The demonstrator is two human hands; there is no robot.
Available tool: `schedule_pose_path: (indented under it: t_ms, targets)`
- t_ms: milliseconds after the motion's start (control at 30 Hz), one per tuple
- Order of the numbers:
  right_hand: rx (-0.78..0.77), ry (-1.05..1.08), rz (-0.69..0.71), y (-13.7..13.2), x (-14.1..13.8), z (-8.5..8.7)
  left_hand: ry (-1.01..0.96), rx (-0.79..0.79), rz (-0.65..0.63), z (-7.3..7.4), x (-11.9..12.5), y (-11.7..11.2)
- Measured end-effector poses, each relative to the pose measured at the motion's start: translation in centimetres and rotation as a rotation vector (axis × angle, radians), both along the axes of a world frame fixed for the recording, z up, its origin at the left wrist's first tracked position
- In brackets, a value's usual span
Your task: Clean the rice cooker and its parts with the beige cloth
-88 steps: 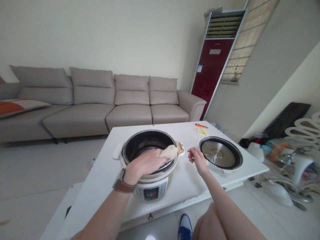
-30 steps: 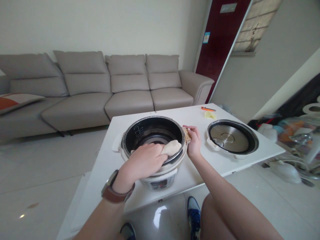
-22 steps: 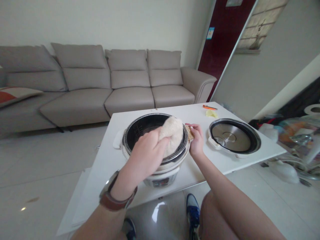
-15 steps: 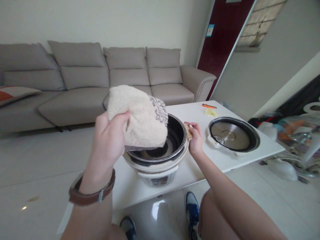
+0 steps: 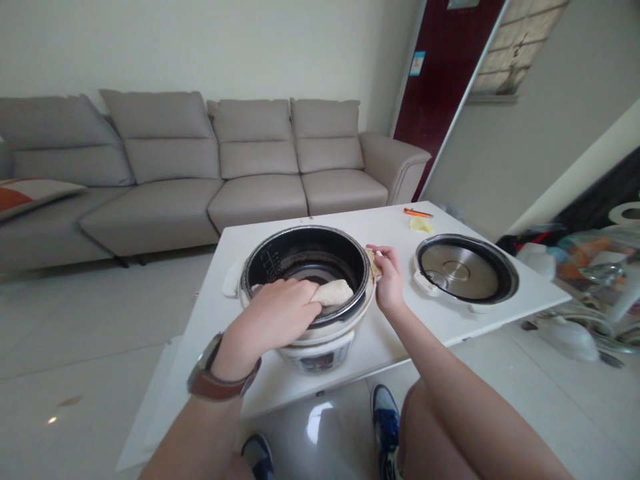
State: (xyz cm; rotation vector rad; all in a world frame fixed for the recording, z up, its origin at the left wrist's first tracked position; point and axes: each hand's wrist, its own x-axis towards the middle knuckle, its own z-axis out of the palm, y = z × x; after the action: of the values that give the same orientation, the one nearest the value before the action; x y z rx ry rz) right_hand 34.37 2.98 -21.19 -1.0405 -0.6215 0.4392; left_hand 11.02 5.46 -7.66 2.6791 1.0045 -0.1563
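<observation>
A white electric cooker point(image 5: 315, 347) with a black inner pot point(image 5: 306, 257) stands open on a white table point(image 5: 350, 227). My left hand point(image 5: 273, 317) is closed on a beige cloth point(image 5: 333, 292) and presses it against the near inside rim of the pot. A brown watch strap sits on that wrist. My right hand point(image 5: 387, 280) grips the cooker's right side handle, fingers curled around it. The cooker's lid point(image 5: 466, 270) lies upside down on the table to the right, its steel inner face up.
A small orange tool point(image 5: 417, 213) and a yellow scrap point(image 5: 421, 227) lie at the table's far right corner. A grey sofa point(image 5: 200, 173) stands behind the table. Cluttered items point(image 5: 585, 267) fill the floor on the right. My blue shoe point(image 5: 383, 417) is under the table edge.
My left hand lifted the cloth out of the pot, held it up, then brought it back down onto the near inner rim. My right hand came over and kept hold of the handle.
</observation>
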Motion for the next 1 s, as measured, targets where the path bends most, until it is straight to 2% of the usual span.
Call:
schedule_pose_path:
  t_ms: [133, 267, 400, 500, 567, 633, 800, 900, 1000]
  targets:
    - [-0.005, 0.011, 0.000, 0.0, -0.1, 0.0, -0.135, -0.087, 0.053, -0.5, 1.2, -0.7]
    - [-0.005, 0.028, 0.003, 0.0, -0.1, 0.1, -0.427, -0.161, 0.114, -0.9, 1.9, -0.6]
    - [-0.002, 0.040, 0.016, 0.0, -0.1, 0.1, -0.745, -0.153, 0.276, -0.6, 0.3, 1.1]
    - [-0.002, 0.033, 0.021, 0.0, -0.1, 0.0, -0.884, -0.033, 0.361, 0.4, -1.9, 2.3]
    - [-0.004, 0.026, 0.020, 0.0, -0.1, 0.0, -0.846, 0.063, 0.319, 1.2, -3.1, 2.6]
    - [-0.001, 0.023, 0.017, 0.0, -0.1, 0.1, -0.683, 0.109, 0.223, 1.6, -3.6, 2.5]
    - [0.008, 0.031, 0.010, 0.1, -0.1, 0.1, -0.192, 0.043, 0.047, 0.4, -1.8, 1.6]
    - [0.007, 0.018, 0.010, 0.1, 0.0, 0.0, -0.081, -0.016, -0.006, -0.5, -0.4, 0.8]
    - [0.003, 0.000, 0.009, 0.1, 0.1, -0.1, -0.087, -0.039, -0.029, -0.8, 0.3, 0.1]
